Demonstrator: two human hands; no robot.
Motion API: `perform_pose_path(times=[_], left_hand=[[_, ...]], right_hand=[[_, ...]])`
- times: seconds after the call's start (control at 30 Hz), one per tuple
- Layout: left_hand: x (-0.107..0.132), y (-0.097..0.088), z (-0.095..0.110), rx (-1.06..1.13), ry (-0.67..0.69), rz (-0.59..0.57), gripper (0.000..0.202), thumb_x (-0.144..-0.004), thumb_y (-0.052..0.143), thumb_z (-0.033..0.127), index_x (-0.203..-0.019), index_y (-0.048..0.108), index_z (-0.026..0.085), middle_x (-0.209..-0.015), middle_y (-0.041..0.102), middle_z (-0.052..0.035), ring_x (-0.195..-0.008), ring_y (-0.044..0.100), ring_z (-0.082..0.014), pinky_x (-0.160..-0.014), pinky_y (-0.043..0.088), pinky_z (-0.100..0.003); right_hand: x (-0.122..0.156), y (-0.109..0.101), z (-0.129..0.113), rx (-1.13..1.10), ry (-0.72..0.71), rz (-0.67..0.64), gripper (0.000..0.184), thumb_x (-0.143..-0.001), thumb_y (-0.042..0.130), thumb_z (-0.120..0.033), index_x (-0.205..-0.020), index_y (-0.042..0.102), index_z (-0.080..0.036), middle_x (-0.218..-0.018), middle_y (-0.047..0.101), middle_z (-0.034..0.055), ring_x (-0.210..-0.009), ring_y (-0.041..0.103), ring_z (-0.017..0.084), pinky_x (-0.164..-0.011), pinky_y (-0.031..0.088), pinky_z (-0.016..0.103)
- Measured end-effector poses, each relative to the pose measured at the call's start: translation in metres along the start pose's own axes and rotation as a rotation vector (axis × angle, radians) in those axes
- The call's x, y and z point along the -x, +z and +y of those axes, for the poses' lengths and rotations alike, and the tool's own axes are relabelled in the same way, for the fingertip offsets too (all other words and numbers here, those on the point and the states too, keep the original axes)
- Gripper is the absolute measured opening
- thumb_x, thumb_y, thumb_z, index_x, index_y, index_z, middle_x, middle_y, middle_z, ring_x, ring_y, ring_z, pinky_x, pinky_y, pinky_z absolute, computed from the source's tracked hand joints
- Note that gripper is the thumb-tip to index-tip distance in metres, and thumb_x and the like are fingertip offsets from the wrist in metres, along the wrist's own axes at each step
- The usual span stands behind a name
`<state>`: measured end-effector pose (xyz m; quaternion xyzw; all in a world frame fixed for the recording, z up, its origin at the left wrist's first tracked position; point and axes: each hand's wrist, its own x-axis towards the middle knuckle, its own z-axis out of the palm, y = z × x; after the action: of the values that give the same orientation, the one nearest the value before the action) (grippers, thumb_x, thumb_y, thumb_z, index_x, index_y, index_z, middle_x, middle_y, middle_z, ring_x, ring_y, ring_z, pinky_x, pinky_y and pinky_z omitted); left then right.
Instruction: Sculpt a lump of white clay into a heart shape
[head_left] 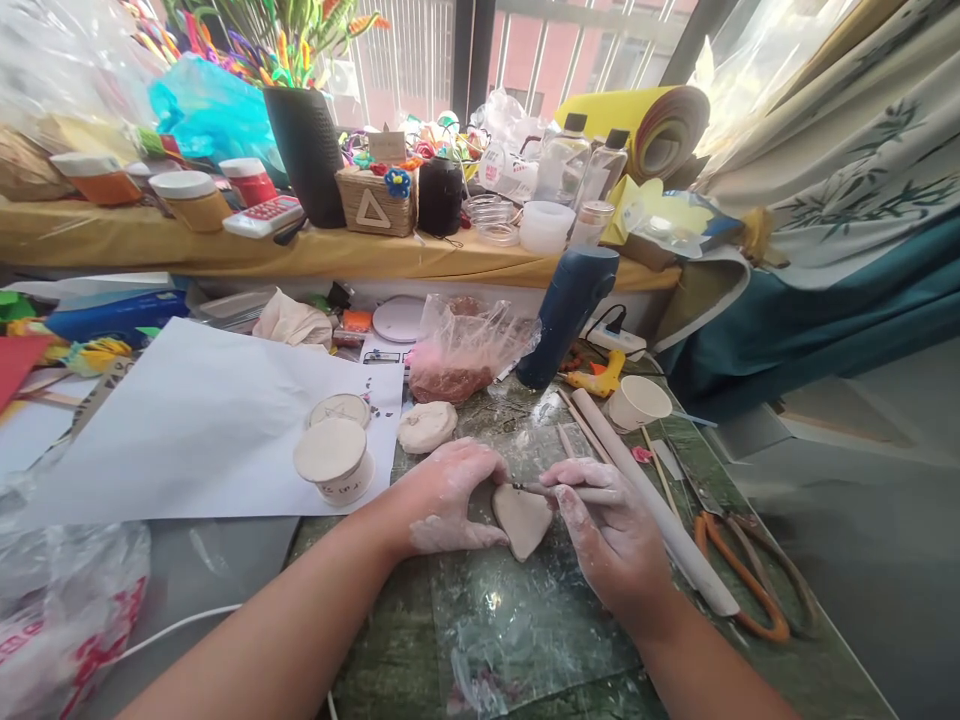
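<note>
A flat, roughly heart-shaped piece of clay (523,520) lies on a clear, smeared sheet (517,620) in front of me. My left hand (454,500), dusted white, brackets its left side, thumb low and forefinger at the top. In my right hand (611,530) is a slim modelling tool (592,494), gripped like a pen. Its tip meets the upper edge of the clay heart. A thick round lump of clay (427,427) sits just beyond my left hand. White powder coats the fingers of both hands.
At right lie a long pale rolling rod (656,505), orange-handled scissors (742,570) and a paper cup (637,403). A dark blue bottle (566,315) and a bag of reddish clay (465,365) stand behind. White paper (217,420) at left bears lidded cups (331,452).
</note>
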<state>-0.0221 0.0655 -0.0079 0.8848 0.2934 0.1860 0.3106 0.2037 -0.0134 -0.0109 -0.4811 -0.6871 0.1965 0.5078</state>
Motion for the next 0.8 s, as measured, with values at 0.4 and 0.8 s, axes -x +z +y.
perform_pose_path(times=[0.4,0.8], left_hand=[[-0.0030,0.0008,-0.0019,-0.010,0.013,0.008,0.051,-0.070,0.090,0.048,-0.104,0.063,0.021,-0.103,0.067,-0.0052,-0.099,0.061,-0.0261,-0.088,0.049,-0.037],[-0.0025,-0.0006,-0.0025,0.029,-0.007,0.000,0.050,-0.071,0.090,0.049,-0.106,0.064,0.023,-0.105,0.067,-0.0044,-0.101,0.061,-0.0256,-0.089,0.049,-0.037]], right_hand=[[-0.0002,0.0014,0.0048,0.011,-0.014,-0.016,0.017,-0.099,0.058,-0.016,-0.100,0.070,-0.027,-0.105,0.072,0.0042,-0.104,0.068,0.022,-0.095,0.054,0.039],[-0.0007,0.0014,0.0030,-0.067,0.166,-0.083,0.015,-0.102,0.051,-0.027,-0.108,0.065,-0.026,-0.105,0.066,0.0058,-0.097,0.065,0.023,-0.085,0.054,0.038]])
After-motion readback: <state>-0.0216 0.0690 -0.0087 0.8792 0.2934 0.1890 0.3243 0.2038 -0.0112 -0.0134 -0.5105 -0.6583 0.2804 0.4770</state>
